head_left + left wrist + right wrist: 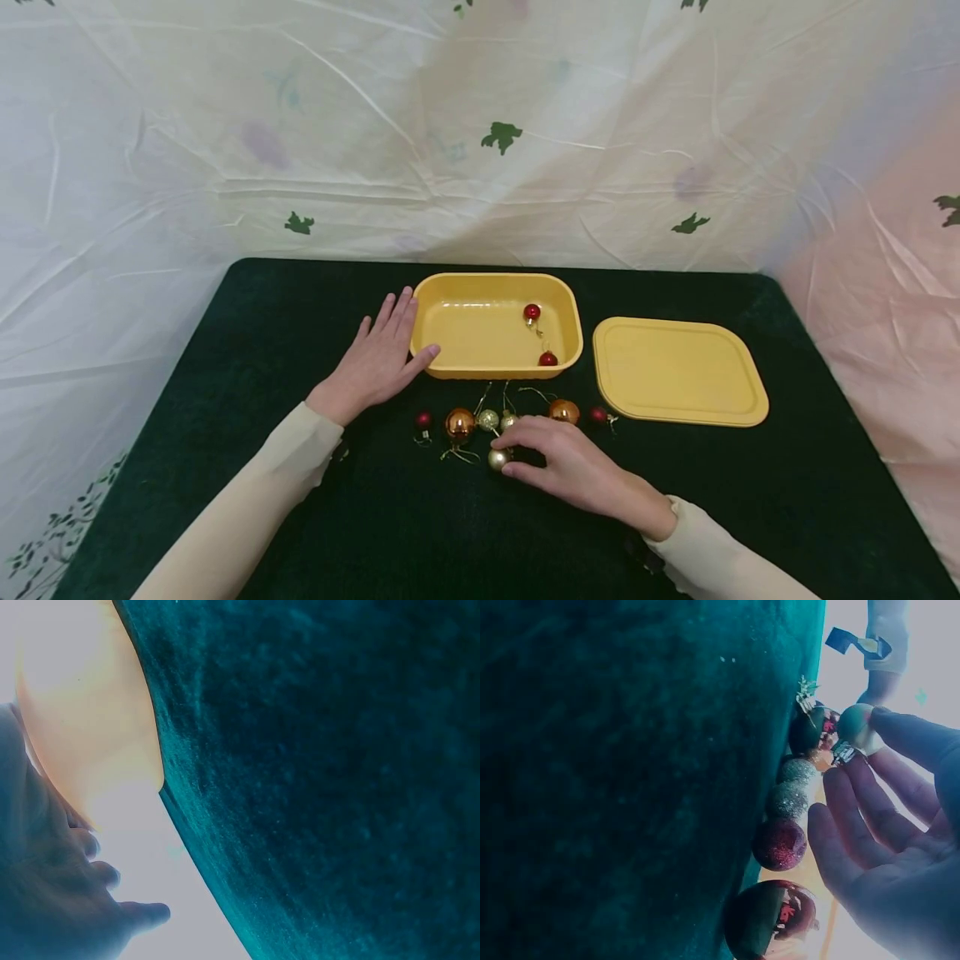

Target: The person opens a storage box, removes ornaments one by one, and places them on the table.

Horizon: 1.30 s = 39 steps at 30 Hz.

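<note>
My left hand (378,358) lies against the left end of a yellow plastic container (495,372), fingers straight along its side and thumb over the near rim. In the left wrist view, its fingers (109,874) reach around the container's wall (90,735). My right hand (573,462) pinches a small matte gold bauble (499,459) between thumb and fingers, in front of the row of baubles. The right wrist view shows this bauble (855,724) at the thumb tip, its metal cap (844,753) toward the fingers. Two small red baubles (532,312) lie inside the container's right part.
Before the container lie a copper bauble (460,425), a dark red one (423,421), a glittery gold one (488,419), another gold one (507,420), a second copper one (563,410) and a red one (598,415). A yellow lid (681,371) rests at right on the dark green cloth.
</note>
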Each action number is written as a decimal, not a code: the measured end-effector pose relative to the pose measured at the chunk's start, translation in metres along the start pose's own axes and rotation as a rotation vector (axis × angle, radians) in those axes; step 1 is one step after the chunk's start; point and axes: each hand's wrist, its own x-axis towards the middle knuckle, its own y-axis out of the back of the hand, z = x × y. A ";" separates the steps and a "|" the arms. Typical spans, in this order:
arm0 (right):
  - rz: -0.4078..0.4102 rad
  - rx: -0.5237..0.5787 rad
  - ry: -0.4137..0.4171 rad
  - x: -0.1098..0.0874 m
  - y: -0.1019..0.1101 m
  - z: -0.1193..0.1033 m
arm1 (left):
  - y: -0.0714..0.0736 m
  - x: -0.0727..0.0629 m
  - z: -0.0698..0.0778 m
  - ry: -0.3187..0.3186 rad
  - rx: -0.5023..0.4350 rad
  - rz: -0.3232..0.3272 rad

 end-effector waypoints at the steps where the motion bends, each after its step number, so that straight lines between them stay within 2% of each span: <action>1: -0.004 -0.007 0.000 0.000 -0.001 0.000 | 0.000 0.000 0.000 0.000 -0.001 -0.001; 17: -0.069 -0.091 -0.034 0.005 -0.006 0.001 | 0.000 0.001 0.000 -0.005 0.006 0.007; 39: -0.102 -0.130 -0.045 0.005 -0.009 0.001 | 0.000 0.000 0.000 0.002 -0.005 0.004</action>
